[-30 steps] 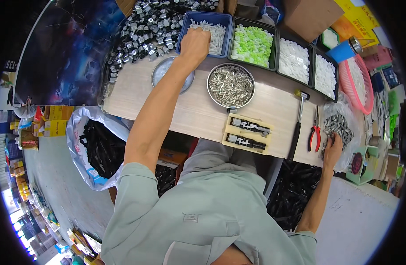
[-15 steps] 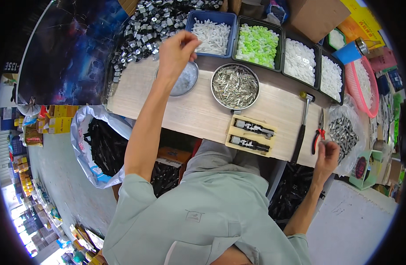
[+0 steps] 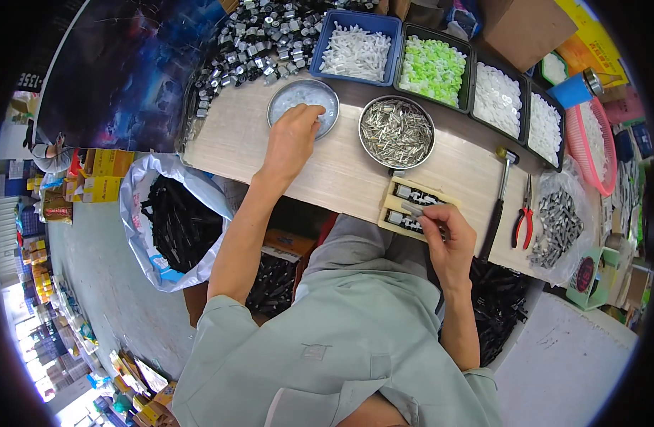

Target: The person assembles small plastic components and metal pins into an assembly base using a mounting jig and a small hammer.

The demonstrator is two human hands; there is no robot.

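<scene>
Where round steel dish (image 3: 303,96) gleams, left hand (image 3: 291,139) rests.

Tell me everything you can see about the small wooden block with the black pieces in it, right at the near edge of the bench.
The wooden block is a pale rectangular jig lying flat on the light wooden bench, at its near edge and slightly skewed. Two dark slots run along it, each holding a black part with pale metal bits. The right hand rests over its right end, fingertips holding a small grey metal piece against the nearer slot. A round metal bowl of silvery pins sits just beyond it, and a hammer lies to its right.
</scene>
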